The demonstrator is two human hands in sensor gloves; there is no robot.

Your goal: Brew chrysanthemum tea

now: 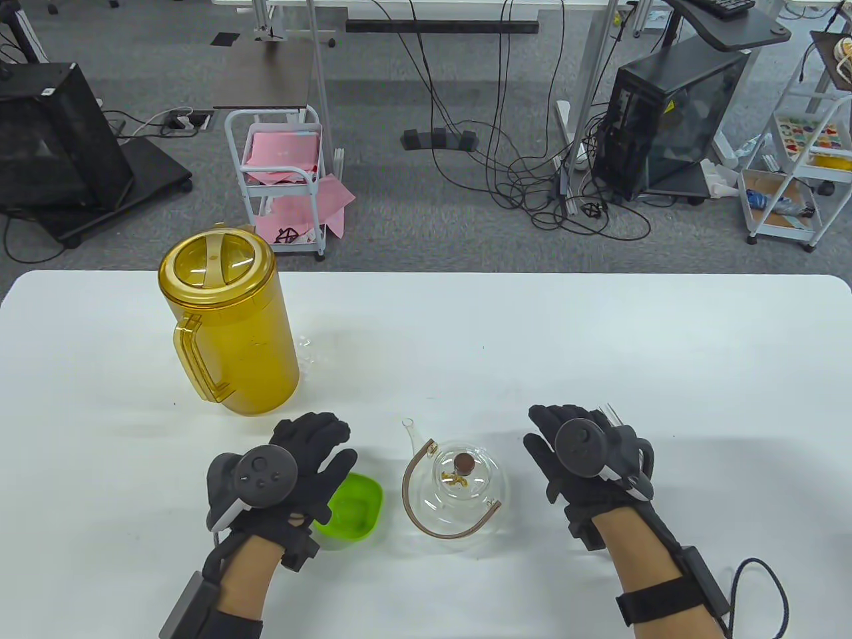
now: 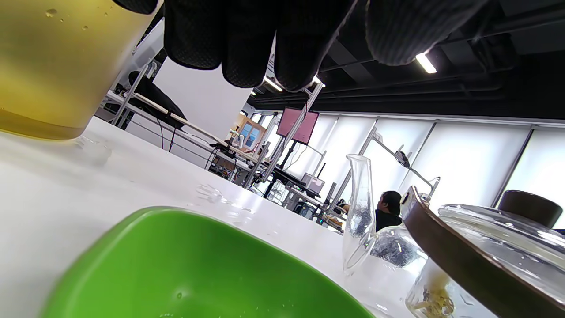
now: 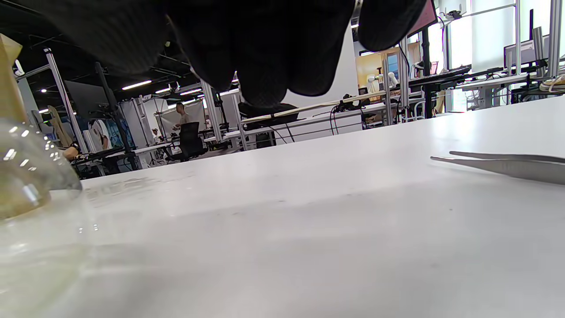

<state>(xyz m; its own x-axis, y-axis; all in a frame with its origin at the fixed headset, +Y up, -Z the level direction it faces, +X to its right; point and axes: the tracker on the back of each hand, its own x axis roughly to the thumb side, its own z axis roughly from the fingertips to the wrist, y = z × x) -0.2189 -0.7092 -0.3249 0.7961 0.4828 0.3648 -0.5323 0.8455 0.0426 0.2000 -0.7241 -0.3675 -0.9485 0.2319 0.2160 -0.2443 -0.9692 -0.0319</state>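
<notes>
A clear glass teapot (image 1: 456, 489) with a brown handle and a dark knobbed lid stands at the table's front centre, dried chrysanthemum inside it (image 2: 435, 300). A green bowl (image 1: 353, 509) sits just left of the teapot and looks bare inside (image 2: 198, 274). A tall amber pitcher (image 1: 226, 323) with a lid stands at the back left. My left hand (image 1: 309, 449) hovers over the bowl's left side, fingers relaxed, holding nothing. My right hand (image 1: 562, 439) rests right of the teapot, fingers loosely extended and empty. Metal tweezers (image 3: 507, 164) lie on the table by that hand.
The white table (image 1: 599, 346) stretches wide behind and to the right of the teapot. A few water drops (image 1: 305, 346) lie beside the pitcher. Beyond the far edge are a small cart, cables and computer cases on the floor.
</notes>
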